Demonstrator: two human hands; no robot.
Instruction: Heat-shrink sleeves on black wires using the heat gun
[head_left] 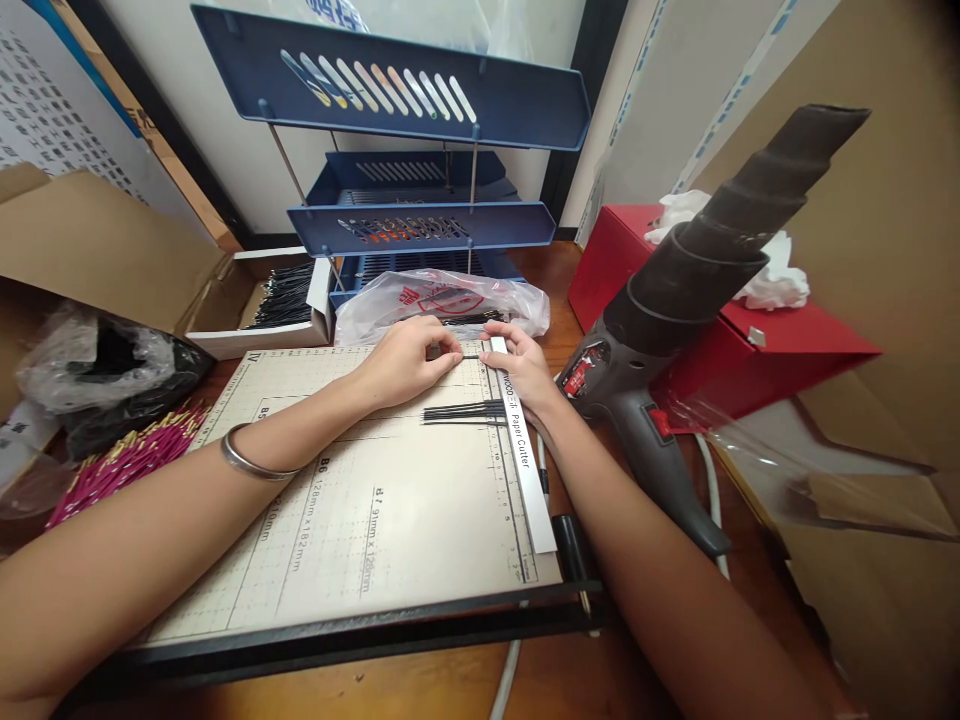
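In the head view, your left hand (pixel 411 362) and right hand (pixel 526 375) pinch a thin black strand (pixel 471 357) over the far end of the paper cutter (pixel 435 540). It looks light, bendable, perhaps slippery; grip near both ends.

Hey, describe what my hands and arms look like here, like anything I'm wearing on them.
Your left hand and right hand are both gloveless, and neither forearm shows a sleeve. Near the left wrist is a rounded, silver-coloured bangle. No bracelet or watch shows on the right arm.
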